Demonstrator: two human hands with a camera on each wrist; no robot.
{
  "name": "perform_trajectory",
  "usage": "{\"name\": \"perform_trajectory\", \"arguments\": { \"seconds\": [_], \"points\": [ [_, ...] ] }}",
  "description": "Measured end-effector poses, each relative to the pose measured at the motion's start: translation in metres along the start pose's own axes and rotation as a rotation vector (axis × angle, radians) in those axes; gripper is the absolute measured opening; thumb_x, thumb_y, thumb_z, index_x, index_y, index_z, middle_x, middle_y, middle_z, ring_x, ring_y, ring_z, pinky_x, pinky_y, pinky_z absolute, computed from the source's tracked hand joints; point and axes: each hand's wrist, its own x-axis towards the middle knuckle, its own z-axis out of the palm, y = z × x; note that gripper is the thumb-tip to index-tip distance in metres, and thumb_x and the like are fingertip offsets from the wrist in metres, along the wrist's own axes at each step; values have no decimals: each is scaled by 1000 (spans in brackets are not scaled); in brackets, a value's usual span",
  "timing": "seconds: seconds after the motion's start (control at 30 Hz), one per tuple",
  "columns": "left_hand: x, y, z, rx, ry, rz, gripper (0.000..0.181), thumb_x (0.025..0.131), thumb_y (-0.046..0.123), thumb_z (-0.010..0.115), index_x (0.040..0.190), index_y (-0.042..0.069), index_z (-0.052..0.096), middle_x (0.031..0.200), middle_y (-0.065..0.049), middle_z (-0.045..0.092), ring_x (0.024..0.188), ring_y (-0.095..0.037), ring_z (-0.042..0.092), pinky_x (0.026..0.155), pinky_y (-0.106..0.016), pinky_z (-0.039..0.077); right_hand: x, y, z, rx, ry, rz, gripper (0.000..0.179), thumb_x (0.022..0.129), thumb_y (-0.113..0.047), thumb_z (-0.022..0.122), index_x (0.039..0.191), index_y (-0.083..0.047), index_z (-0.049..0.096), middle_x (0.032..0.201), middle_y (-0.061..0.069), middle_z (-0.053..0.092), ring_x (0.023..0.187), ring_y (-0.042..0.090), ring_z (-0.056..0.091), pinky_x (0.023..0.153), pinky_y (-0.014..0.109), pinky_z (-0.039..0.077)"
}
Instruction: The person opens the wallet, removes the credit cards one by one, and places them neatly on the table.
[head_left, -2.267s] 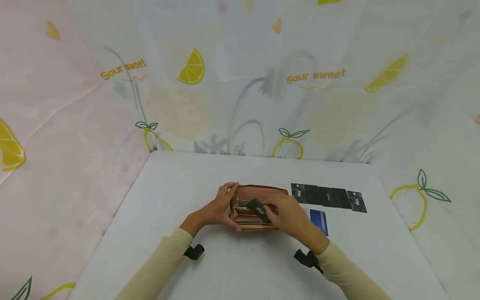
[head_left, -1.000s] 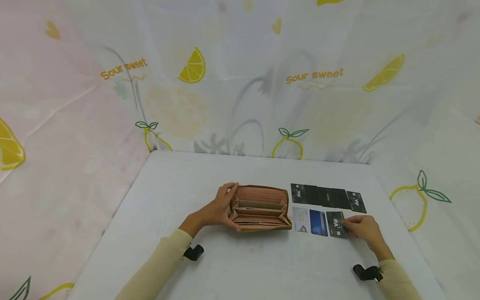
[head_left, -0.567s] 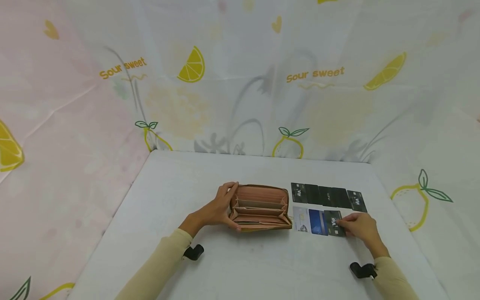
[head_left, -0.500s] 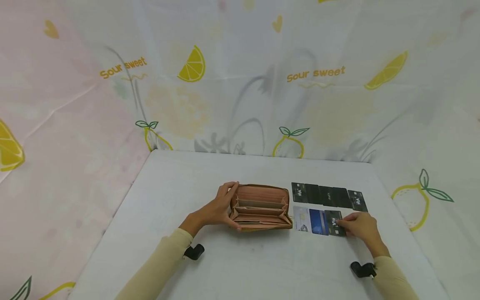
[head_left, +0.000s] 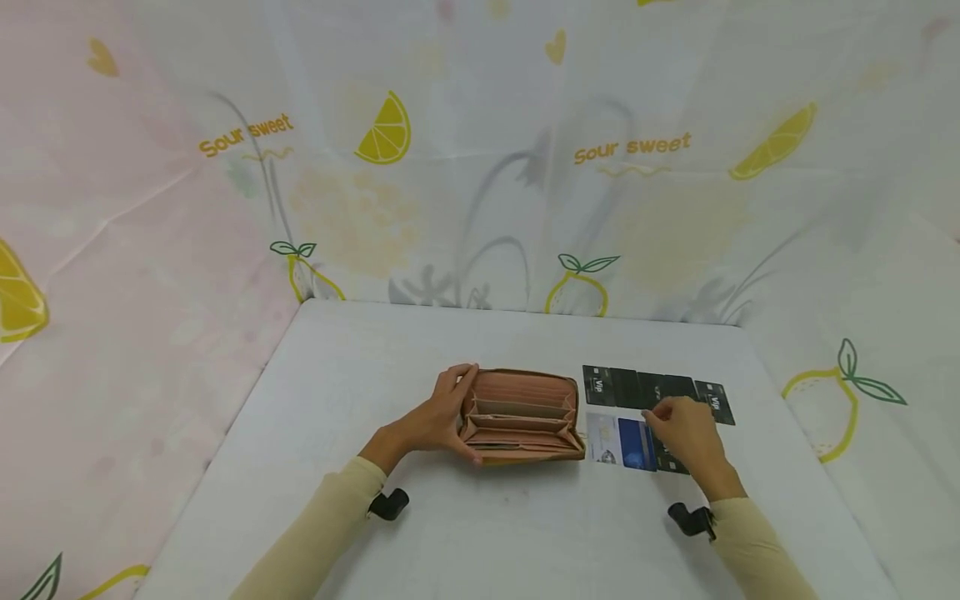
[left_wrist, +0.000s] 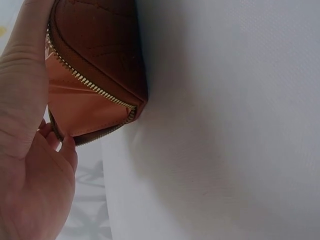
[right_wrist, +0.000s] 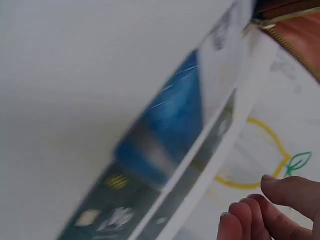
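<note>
A brown zip-around wallet point(head_left: 522, 414) lies spread at the middle of the table, its pinkish-tan compartments facing up. My left hand point(head_left: 438, 417) grips its left end, thumb at the near edge and fingers at the far edge; the left wrist view shows the brass zipper point(left_wrist: 95, 86) beside the palm. My right hand point(head_left: 686, 433) hovers over the card rows with nothing between thumb and fingers. Beneath it, the near row runs from a white card point(head_left: 603, 439) to a blue card point(head_left: 633, 443) to a black VIP card point(head_left: 667, 461), which the hand partly covers.
Behind the near row lies a second row of several black cards point(head_left: 626, 388), a VIP card point(head_left: 715, 403) at its right end. White cloth covers the table point(head_left: 360, 350). A lemon-patterned curtain point(head_left: 480, 208) encloses the back and sides.
My right hand took a black VIP card from the wallet, set it down right of the blue card, slid it left against it, let go and moved up and left. My left hand stayed put.
</note>
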Motion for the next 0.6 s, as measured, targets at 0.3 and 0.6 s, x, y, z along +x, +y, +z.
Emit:
{"name": "perform_trajectory", "arguments": {
  "seconds": [0.3,0.6],
  "points": [
    [1,1,0,15,-14,6,148,54,64,86,155,-2,0,153,-18,9,135,-33,16,105,-46,35,4,-90,18,119,120,-338,6,84,-11,76,83,-6,75,73,0,67,64,12,61,57,30,50],
    [-1,3,-1,-5,-12,-26,149,53,54,92,155,1,-2,153,-16,8,136,-31,15,106,-46,35,-18,-147,41,148,-146,-675,8,80,-4,80,84,-11,77,80,-4,70,70,4,60,61,23,49]
  ]
}}
